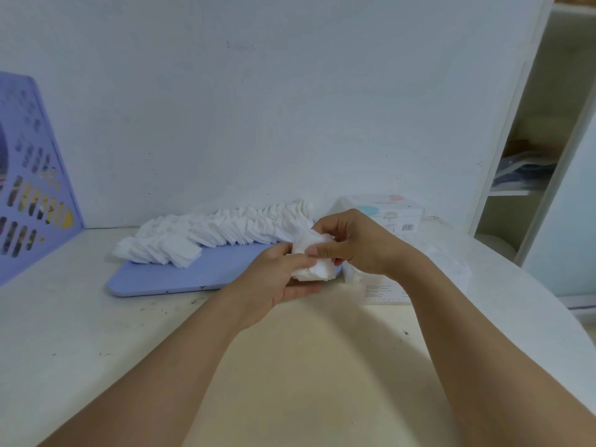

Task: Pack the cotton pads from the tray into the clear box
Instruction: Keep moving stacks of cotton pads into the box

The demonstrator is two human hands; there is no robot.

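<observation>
A small stack of pads [312, 258] is held above the near right corner of the tray [180, 274], gripped by both hands: the left hand [280, 279] cups it from below with fingers curled around it, the right hand [350, 241] pinches it from above. The blue tray lies on the white, scuffed tabletop [96, 333] against a pale wall [258, 108]. A long row of pads [225, 232] lies along the tray's far side. Right of the tray sits the clear box [387, 285], mostly hidden behind the right wrist. Behind it stands a white printed carton [396, 212]. Far right of the tray is a shelf unit [532, 150]; far left, a purple perforated basket [29, 175].
</observation>
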